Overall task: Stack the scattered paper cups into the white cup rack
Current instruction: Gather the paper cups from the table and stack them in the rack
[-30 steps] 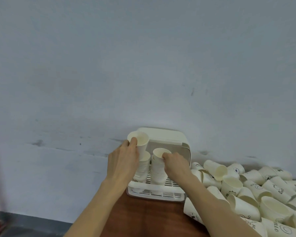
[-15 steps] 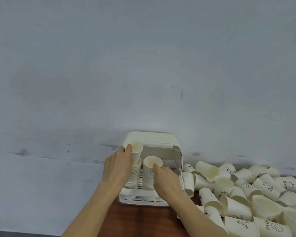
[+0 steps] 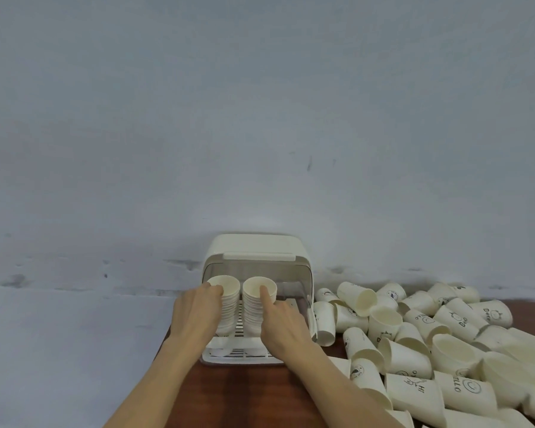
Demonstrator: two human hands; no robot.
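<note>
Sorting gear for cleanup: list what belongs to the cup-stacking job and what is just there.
Job:
rack
left stack
right stack
loose cups
left hand, on the left stack
right hand, finger on the right stack's rim

Just there:
table
wall

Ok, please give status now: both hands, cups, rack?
Left hand grips left stack. Right hand presses right stack. Both stacks inside rack. Loose cups wait at right.
</note>
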